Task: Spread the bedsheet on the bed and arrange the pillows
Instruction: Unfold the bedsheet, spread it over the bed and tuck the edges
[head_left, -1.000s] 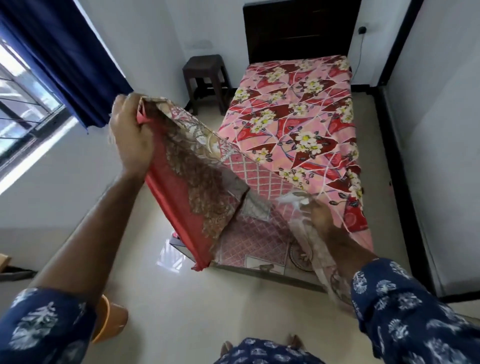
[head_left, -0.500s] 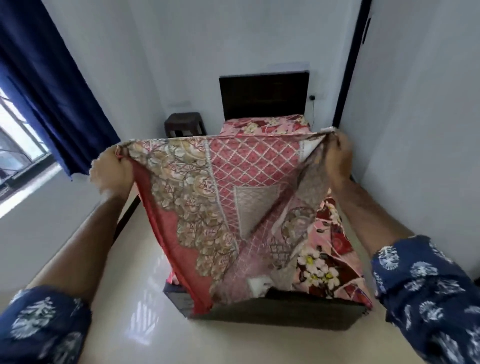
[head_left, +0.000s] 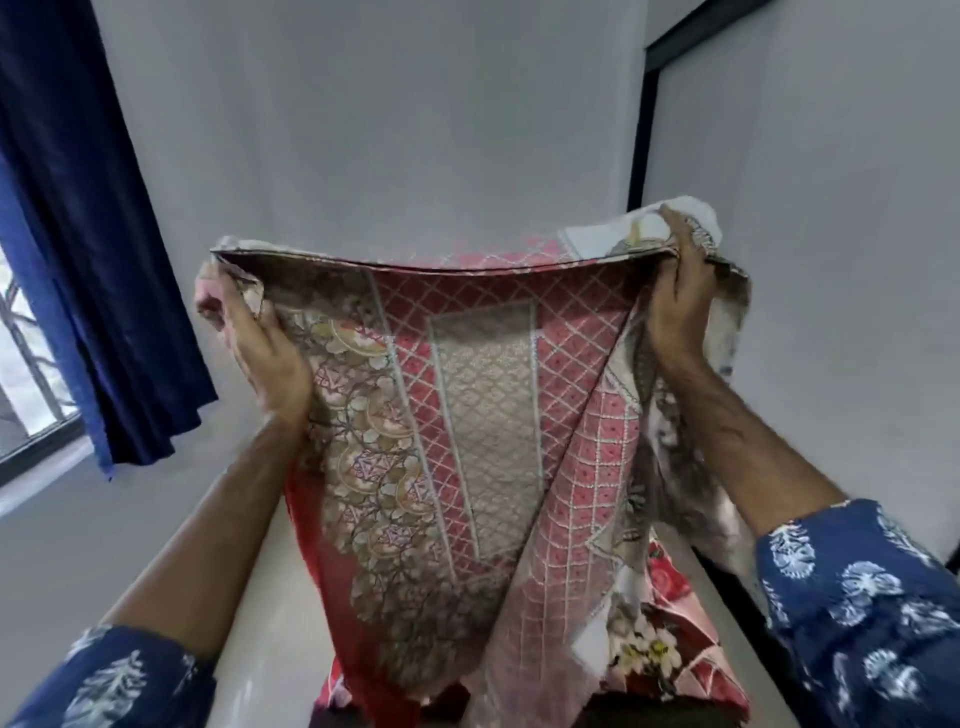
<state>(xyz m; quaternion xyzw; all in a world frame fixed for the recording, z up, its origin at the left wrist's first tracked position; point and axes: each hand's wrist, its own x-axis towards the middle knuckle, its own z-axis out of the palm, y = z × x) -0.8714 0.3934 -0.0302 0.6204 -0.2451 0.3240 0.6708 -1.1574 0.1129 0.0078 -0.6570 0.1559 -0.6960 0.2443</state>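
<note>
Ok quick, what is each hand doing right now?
Left hand: closed, gripping the top left edge of the bedsheet.
Right hand: closed, gripping the bedsheet's top right edge.

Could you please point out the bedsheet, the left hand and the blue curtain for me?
bedsheet (head_left: 483, 395): head view, on the beige centre panel.
left hand (head_left: 260, 343): head view, on the palm gripping the sheet's top corner.
blue curtain (head_left: 88, 234): head view, on its middle folds.

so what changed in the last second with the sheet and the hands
Both hands, left hand and right hand, rose, lifting the red and beige patterned bedsheet from low over the bed to a raised, stretched spread. Both still grip its top edge.
</note>
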